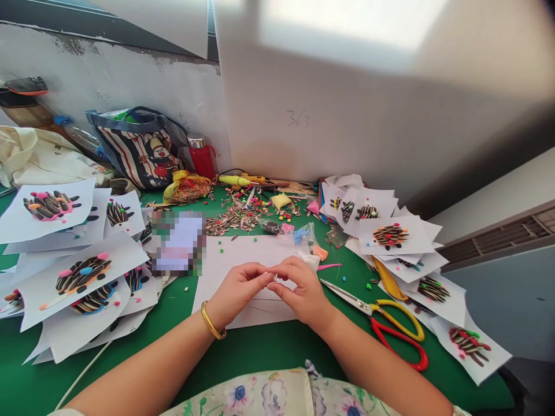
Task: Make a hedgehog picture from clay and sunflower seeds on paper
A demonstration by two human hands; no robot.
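Head view gives us one clear bit of writing: "363", handwritten on the white panel (368, 133) behind the counter (243, 352). Marks on the cream cloth bag (47, 159) are too small for us to read, and the phone screen (180, 245) is blurred out. A striped bag (134, 147) bears a cartoon figure, and beside it stands a red flask (203, 159) with a shiny silver lid.

Striped, pointed seeds (236, 219) lie loose among little coloured balls. Paper cards, decorated with seeds, make a left pile (130, 251) and a right pile (418, 234). Long-bladed scissors (370, 309) have one yellow and one red handle loop.

Our left hand (247, 289), a gold bangle (212, 320) at its wrist, meets our right hand (306, 292) over the white sheet (243, 248), fingers curled inward. Something small and white (273, 278) shows between the touching fingertips; the grip looks pinched, but we cannot tell which hand grasps it.
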